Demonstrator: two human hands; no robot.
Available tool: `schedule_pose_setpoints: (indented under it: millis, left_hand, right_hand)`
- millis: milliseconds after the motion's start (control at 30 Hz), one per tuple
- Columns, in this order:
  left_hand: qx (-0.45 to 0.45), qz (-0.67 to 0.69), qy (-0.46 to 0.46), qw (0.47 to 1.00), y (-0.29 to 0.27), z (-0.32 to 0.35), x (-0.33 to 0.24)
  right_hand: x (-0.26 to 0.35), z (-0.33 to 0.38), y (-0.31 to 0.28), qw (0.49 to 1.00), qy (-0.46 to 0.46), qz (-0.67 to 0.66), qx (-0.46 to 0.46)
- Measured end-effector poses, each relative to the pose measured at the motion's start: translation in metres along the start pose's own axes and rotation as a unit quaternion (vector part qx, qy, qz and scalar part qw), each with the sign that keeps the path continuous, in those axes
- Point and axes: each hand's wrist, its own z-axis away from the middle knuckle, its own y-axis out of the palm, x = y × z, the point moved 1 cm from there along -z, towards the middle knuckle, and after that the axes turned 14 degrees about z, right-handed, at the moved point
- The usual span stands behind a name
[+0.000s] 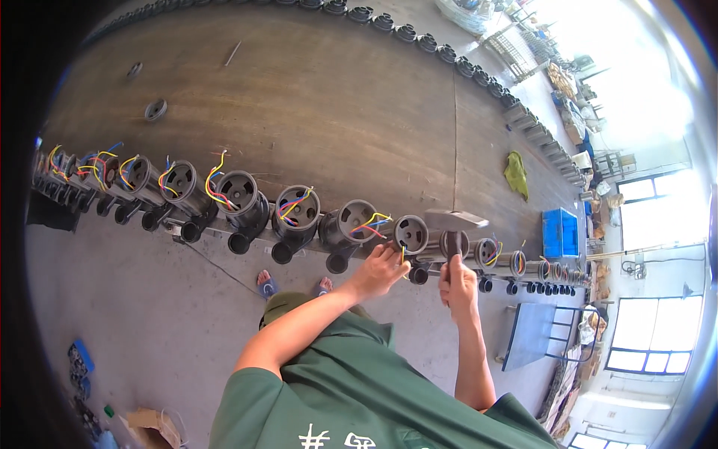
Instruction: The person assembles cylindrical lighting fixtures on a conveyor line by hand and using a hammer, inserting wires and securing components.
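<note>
My right hand (pixel 461 287) is wrapped round the handle of a hammer (pixel 455 219), its metal head raised above the row of housings. Close by, my left hand (pixel 380 271) is closed at the near side of a dark cylindrical housing (pixel 411 223), fingers against its rim. Yellow wires pass between those fingers; the fingertips are partly hidden. To the left stands another open-topped housing (pixel 357 213) with red, blue and yellow wires (pixel 372 224) hanging out. Behind the hammer handle, one more housing (pixel 464 244) is partly covered.
Similar wired housings (pixel 237 191) line the table's near edge on both sides. Black round parts (pixel 405 32) line the far edge. On the brown tabletop (pixel 314 105) lie a green cloth (pixel 516 176) and a loose disc (pixel 155 110). A blue crate (pixel 560 232) stands at right, near a blue-topped cart (pixel 532 335).
</note>
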Motion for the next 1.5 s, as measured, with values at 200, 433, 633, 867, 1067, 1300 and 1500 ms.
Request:
schedule_pose_setpoints:
  millis: [200, 433, 633, 867, 1067, 1300, 1500]
  left_hand:
    - [0.009, 0.005, 0.005, 1.0, 0.0, -0.008, -0.006]
    - [0.014, -0.007, -0.008, 1.0, -0.003, 0.001, 0.001]
    - [0.024, 0.004, -0.013, 1.0, 0.0, -0.003, -0.002]
    - [-0.038, 0.081, -0.06, 0.994, -0.004, 0.019, -0.001]
    - [-0.095, 0.222, -0.243, 0.94, 0.01, -0.004, 0.016]
    - [-0.111, 0.232, -0.215, 0.942, 0.029, -0.051, 0.041]
    - [-0.125, 0.22, -0.284, 0.925, 0.038, -0.07, 0.035]
  right_hand:
    - [-0.103, -0.031, 0.027, 0.987, 0.053, 0.15, -0.031]
    - [0.002, -0.004, -0.002, 0.997, 0.076, 0.001, 0.021]
    - [-0.08, -0.029, 0.032, 0.985, -0.013, 0.159, -0.061]
    - [-0.036, 0.004, -0.01, 0.997, 0.068, 0.023, -0.005]
    - [-0.052, 0.066, -0.016, 0.897, -0.186, 0.104, -0.388]
    - [-0.066, 0.107, -0.02, 0.955, -0.171, -0.042, -0.238]
    - [-0.114, 0.127, -0.002, 0.929, -0.115, -0.233, -0.262]
